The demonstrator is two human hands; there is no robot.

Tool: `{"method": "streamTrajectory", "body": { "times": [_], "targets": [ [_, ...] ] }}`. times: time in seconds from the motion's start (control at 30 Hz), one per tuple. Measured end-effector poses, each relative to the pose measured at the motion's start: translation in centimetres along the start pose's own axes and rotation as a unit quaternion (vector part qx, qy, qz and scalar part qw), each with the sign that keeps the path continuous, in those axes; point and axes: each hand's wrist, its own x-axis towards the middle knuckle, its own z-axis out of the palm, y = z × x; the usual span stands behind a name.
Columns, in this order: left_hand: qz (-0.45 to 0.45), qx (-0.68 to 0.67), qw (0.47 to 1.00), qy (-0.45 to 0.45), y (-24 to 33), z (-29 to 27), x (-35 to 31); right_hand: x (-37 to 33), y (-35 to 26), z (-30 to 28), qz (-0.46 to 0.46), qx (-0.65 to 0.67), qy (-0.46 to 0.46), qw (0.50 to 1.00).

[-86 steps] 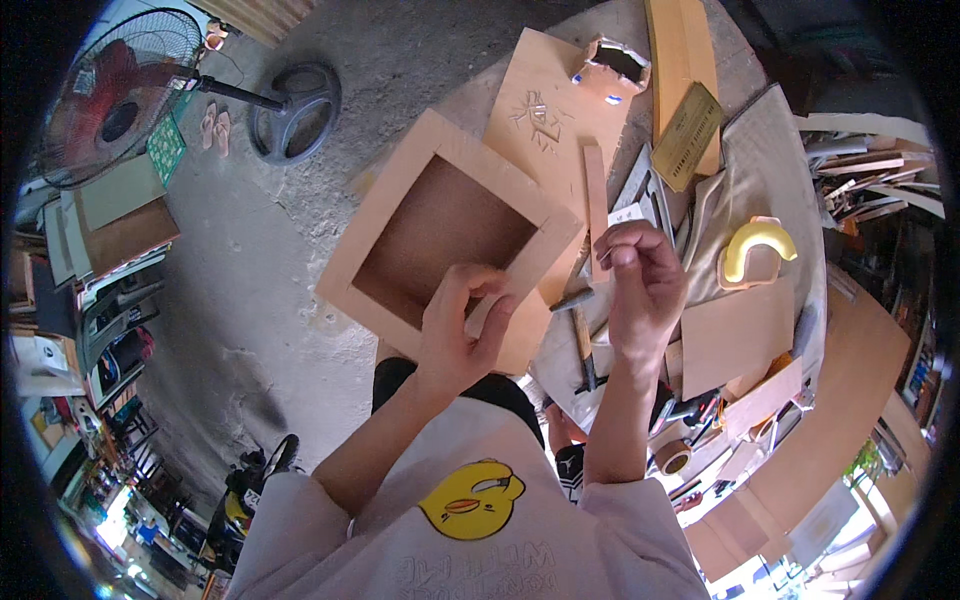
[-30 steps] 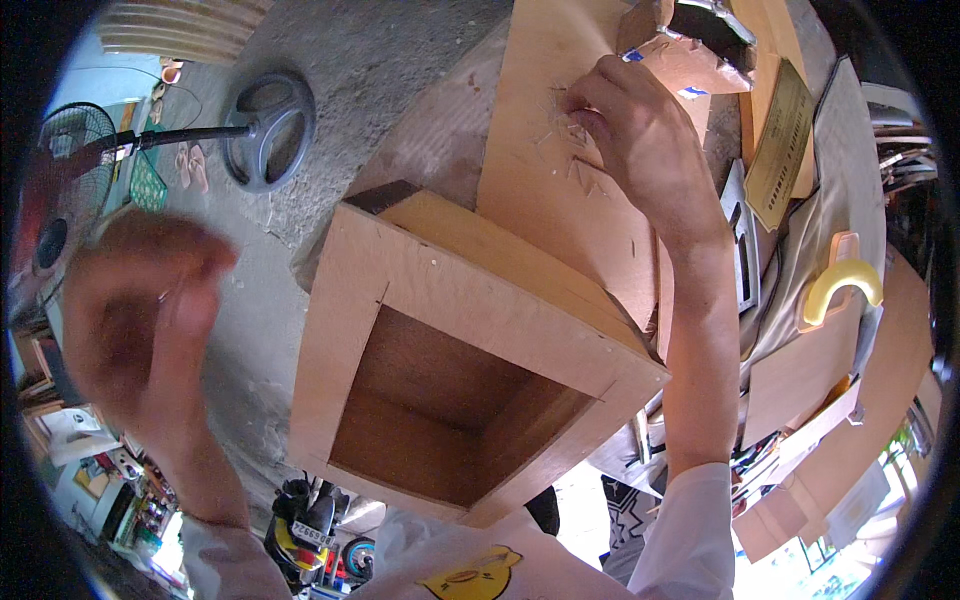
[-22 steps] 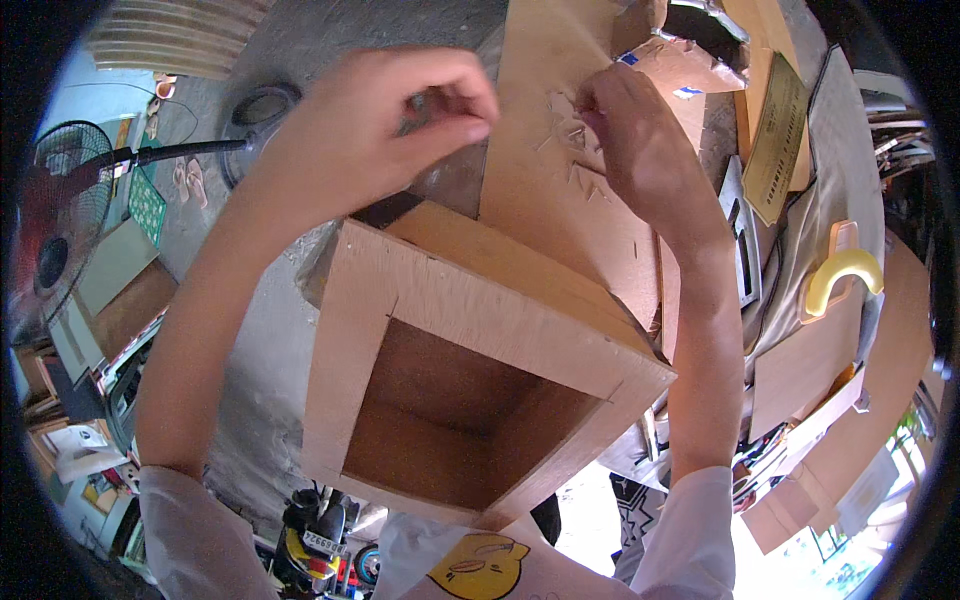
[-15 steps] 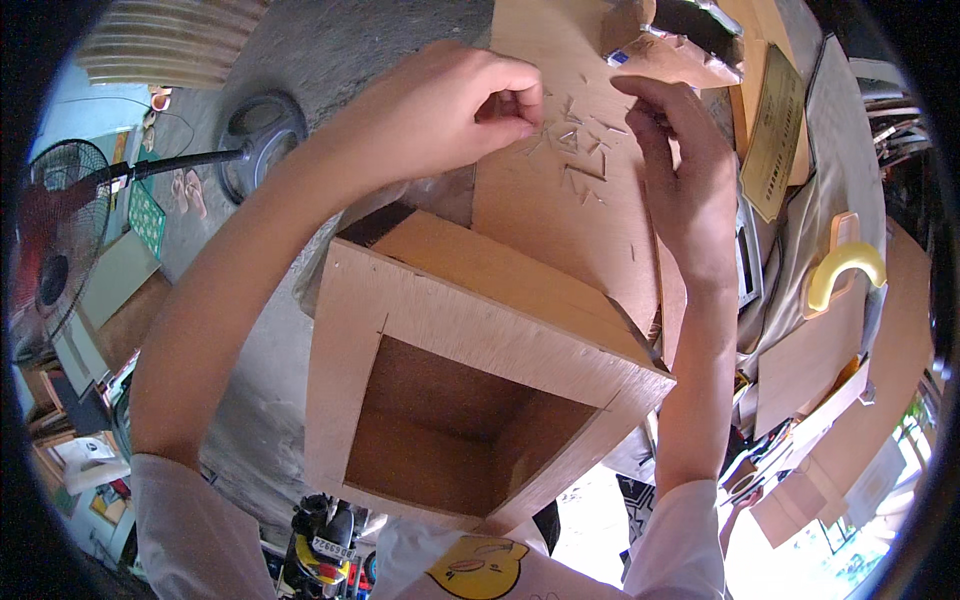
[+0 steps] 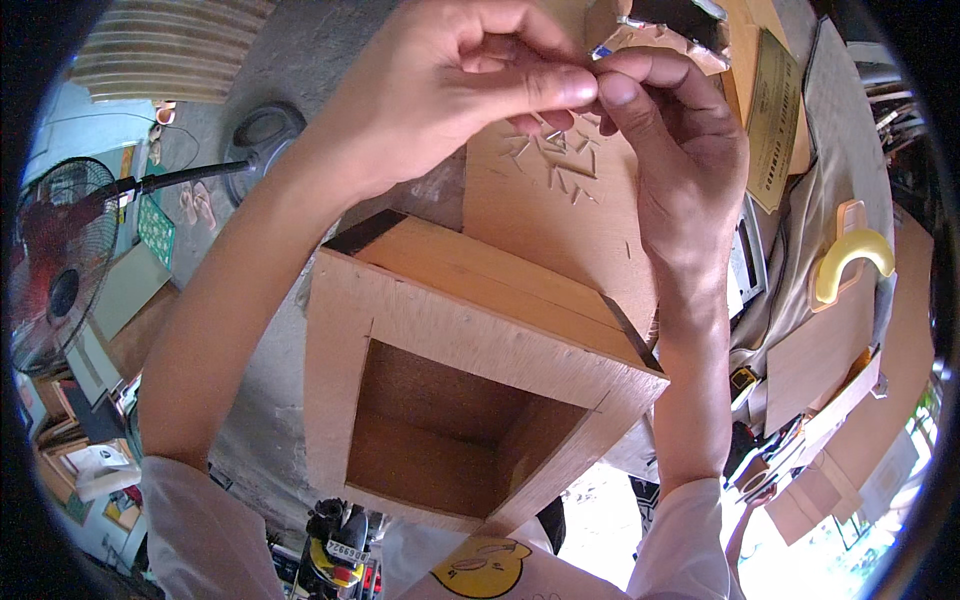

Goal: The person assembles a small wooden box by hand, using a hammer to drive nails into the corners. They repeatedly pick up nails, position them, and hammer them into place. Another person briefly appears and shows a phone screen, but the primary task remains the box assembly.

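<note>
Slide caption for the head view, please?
Left hand and right hand close together near scattered nails, beyond an open wooden box.

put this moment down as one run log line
left hand and right hand: fingertips close together | held item: too small to tell | wooden box: opening faces camera | slim pieces: scattered on wooden board

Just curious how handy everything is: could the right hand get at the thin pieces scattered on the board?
Probably yes: the right hand appears near the thin pieces on the board, with nothing visibly blocking, though its fingertips seem to meet the left hand.
</note>
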Motion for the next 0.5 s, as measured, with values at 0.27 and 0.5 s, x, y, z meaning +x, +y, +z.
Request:
{"method": "streamTrajectory", "body": {
  "times": [0.27,0.5],
  "targets": [
    [0.036,-0.001,0.997,0.063,2.1,-0.5,-2.6,0.6,2.1,-0.7,-0.097,-0.356,-0.069,0.927],
    [0.211,0.181,0.959,0.051,2.5,-1.9,-9.5,1.1,2.6,-1.7,-0.170,-0.490,-0.220,0.826]
  ]
}}
